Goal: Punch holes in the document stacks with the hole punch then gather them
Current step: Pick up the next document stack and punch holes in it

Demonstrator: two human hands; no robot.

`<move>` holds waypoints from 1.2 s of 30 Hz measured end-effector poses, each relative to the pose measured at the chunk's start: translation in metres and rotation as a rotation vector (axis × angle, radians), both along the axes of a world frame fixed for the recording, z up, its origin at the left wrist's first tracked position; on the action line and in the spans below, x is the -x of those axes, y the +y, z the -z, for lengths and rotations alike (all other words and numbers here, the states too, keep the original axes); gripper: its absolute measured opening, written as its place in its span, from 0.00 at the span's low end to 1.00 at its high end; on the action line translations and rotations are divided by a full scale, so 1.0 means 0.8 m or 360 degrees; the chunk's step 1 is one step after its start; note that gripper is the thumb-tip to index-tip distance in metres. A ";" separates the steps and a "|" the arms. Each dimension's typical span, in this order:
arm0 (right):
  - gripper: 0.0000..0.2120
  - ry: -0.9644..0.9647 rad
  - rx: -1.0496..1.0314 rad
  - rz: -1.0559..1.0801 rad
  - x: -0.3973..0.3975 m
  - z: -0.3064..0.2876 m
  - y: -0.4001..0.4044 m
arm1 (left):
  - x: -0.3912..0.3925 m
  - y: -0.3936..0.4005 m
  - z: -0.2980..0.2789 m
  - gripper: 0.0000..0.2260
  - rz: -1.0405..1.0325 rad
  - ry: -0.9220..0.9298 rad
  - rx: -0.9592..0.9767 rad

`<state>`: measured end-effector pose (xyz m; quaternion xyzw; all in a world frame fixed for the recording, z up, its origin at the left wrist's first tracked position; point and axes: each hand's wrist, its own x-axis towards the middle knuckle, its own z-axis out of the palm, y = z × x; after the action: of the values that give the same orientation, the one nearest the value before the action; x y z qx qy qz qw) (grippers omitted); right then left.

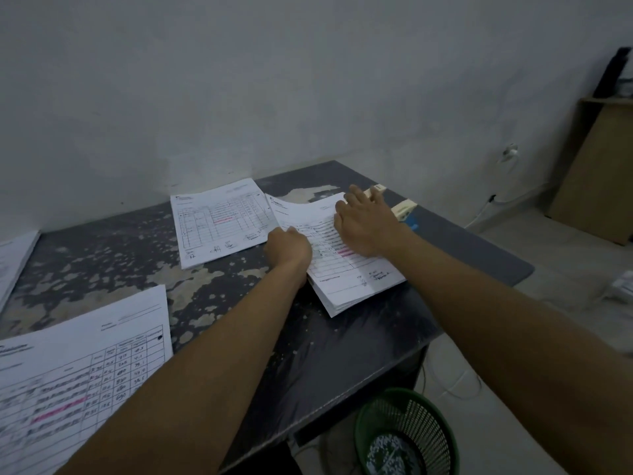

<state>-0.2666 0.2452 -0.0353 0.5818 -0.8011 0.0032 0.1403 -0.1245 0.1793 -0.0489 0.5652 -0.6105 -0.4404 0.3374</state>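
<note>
Head view. The document stack being handled (346, 269) lies on the dark, worn table (137, 255), at about 2 o'clock from the table centre. It is a thick pile of white printed forms with ruled table rows, handwritten entries, a pink highlighted row and signatures near its bottom edge. Its top sheet bows upward at the far end.

The left hand (289, 246) has its fingers curled round the stack's left edge and grips it. The right hand (364, 222) lies flat on the top sheets with fingers straight and spread, pressing down and holding nothing.

A cream and blue object (406, 210), possibly the hole punch, sits just beyond the right hand at 2 o'clock; the hand hides most of it.

A second stack (219, 222) lies just beside the first, at 12 o'clock, with the same form layout. A third stack (85, 371) occupies 8 o'clock and is cut off by the frame edge. A fourth stack (15, 262) shows at 10 o'clock, also cut off.

The third stack shows handwritten figures, but most are too blurred to read. Header logos on all forms are illegible.

A green mesh bin (407, 433) stands on the floor below the table at 5 o'clock, holding white specks.
</note>
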 end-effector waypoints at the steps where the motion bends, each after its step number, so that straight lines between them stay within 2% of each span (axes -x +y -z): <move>1: 0.25 0.0009 -0.0018 0.0005 -0.001 0.000 -0.002 | 0.000 0.000 -0.001 0.17 -0.0005 0.0016 -0.0001; 4: 0.25 -0.0095 -0.0039 -0.0010 0.002 -0.001 -0.004 | 0.001 0.001 -0.001 0.16 -0.0027 0.0005 0.0032; 10: 0.26 -0.0543 0.0059 -0.0025 0.007 -0.029 -0.007 | 0.002 0.000 -0.001 0.15 -0.0037 -0.0026 0.0031; 14: 0.17 -0.1129 0.0342 0.0031 0.014 -0.055 -0.004 | 0.002 0.000 -0.001 0.15 -0.0017 -0.0013 0.0033; 15: 0.15 -0.1176 0.0385 0.0016 0.015 -0.059 -0.004 | 0.001 0.000 -0.002 0.15 -0.0011 -0.0021 0.0027; 17: 0.14 -0.1091 0.0429 -0.0010 0.014 -0.065 -0.003 | 0.000 0.000 -0.002 0.15 -0.0003 -0.0024 0.0013; 20: 0.18 -0.1062 0.0515 -0.0003 0.007 -0.070 -0.003 | -0.001 0.000 -0.005 0.15 -0.0005 0.0011 -0.0010; 29: 0.21 -0.1326 0.0481 0.0173 0.009 -0.100 -0.005 | -0.010 0.001 -0.032 0.13 0.0000 0.0041 0.0118; 33: 0.18 -0.1145 0.0282 0.0252 0.001 -0.109 -0.013 | -0.038 -0.010 -0.041 0.13 -0.0002 0.0035 0.0188; 35: 0.15 -0.0886 0.0230 0.0271 -0.010 -0.110 -0.017 | -0.058 -0.020 -0.044 0.13 -0.0003 0.0029 0.0254; 36: 0.11 -0.0725 0.0293 0.0261 -0.016 -0.108 -0.020 | -0.070 -0.026 -0.046 0.13 0.0000 0.0038 0.0291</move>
<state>-0.2534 0.2290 0.0515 0.4839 -0.8529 0.1958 0.0083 -0.0688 0.1582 -0.0117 0.5268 -0.6441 -0.3895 0.3948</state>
